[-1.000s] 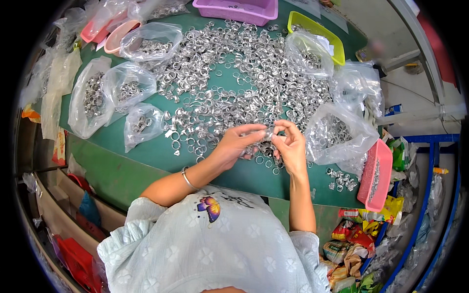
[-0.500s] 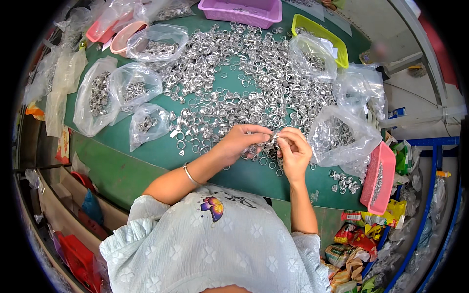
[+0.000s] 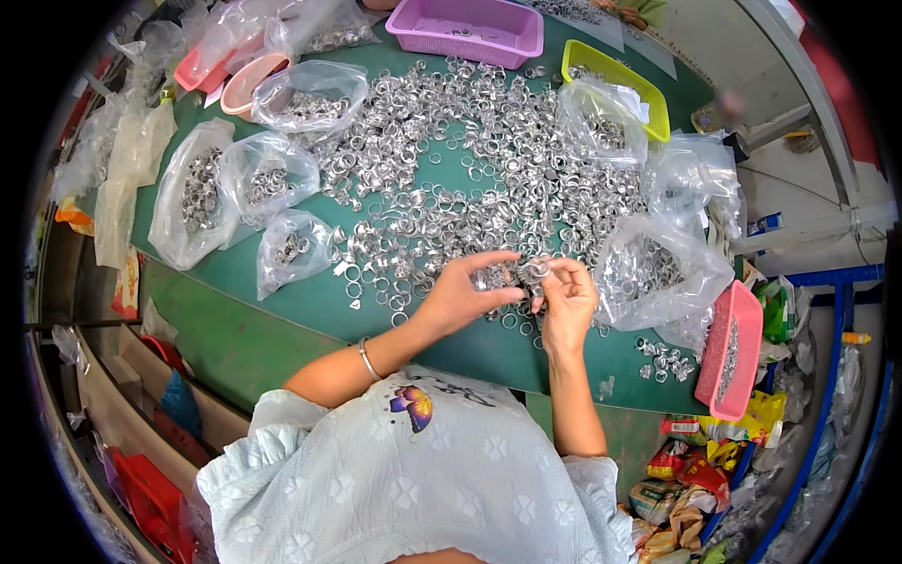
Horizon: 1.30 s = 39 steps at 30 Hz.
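Observation:
Many silver-coloured metal rings lie in a broad loose pile on the green table. At its near edge, my left hand is cupped around several rings, thumb and forefinger parted above them. Close beside it on the right, my right hand pinches a silver ring between thumb and fingers. Whether more than one ring is in that pinch, I cannot tell. Some fingers of both hands are hidden behind the rings. A few loose rings lie on the table just below my hands.
Clear plastic bags with rings stand left and right of the pile. A purple basket is at the far side, a yellow-green one far right, a pink one near right. Another person's hand shows at the top.
My left thumb and forefinger have parted, uncovering the rings in that hand. My right hand has turned slightly, with its ring now raised beside them. The whole view has shifted a little.

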### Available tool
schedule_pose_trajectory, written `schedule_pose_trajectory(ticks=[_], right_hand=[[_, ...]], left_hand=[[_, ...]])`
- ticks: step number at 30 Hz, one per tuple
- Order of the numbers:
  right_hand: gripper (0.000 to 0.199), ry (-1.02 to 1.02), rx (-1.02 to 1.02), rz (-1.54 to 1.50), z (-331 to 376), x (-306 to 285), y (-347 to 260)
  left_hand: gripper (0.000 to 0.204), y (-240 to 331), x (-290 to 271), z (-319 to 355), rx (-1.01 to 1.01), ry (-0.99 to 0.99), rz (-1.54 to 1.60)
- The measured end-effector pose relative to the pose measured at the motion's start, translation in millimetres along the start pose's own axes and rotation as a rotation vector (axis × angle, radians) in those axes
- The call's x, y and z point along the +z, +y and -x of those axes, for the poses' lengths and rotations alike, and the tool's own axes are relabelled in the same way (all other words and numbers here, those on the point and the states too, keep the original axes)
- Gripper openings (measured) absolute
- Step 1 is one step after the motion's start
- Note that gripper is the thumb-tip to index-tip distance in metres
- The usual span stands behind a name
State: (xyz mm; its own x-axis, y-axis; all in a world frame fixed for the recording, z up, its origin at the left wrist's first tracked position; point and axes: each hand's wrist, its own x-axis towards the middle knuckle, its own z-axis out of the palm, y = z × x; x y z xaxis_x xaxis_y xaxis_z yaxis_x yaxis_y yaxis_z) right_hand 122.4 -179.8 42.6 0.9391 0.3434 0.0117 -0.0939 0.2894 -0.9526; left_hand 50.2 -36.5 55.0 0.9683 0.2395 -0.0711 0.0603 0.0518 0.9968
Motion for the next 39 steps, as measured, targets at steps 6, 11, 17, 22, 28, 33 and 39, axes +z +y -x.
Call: schedule_pose_trajectory(ticks=[6, 11, 17, 22, 28, 33, 39], right_hand=[[0.014, -0.007, 0.2, -0.073, 6, 6, -2], [0.01, -0.187, 0.525, -0.409, 0, -20, 13], [0.012, -0.258, 0.76, -0.629, -3, -24, 13], [0.01, -0.131, 0.529, -0.309, 3, -12, 5], [0.003, -0.164, 0.586, -0.5, 4, -10, 4], [0.007, -0.129, 0.315, -0.067, 6, 5, -6], [0.008, -0.118, 0.034, 0.429, 6, 0, -6]], left_hand=[[0.033, -8, 14, 2, 0.333, 0.244, -0.311], [0.031, -3, 6, -1, 0.339, 0.136, -0.395], [0.028, -3, -4, -6, 0.324, 0.016, -0.41], [0.027, -4, -3, -5, 0.306, 0.038, -0.427], [0.027, -5, -5, -9, 0.283, 0.021, -0.334], [0.029, 2, -11, -8, 0.092, -0.059, -0.238], [0.026, 8, -11, -1, 0.343, 0.009, -0.563]])
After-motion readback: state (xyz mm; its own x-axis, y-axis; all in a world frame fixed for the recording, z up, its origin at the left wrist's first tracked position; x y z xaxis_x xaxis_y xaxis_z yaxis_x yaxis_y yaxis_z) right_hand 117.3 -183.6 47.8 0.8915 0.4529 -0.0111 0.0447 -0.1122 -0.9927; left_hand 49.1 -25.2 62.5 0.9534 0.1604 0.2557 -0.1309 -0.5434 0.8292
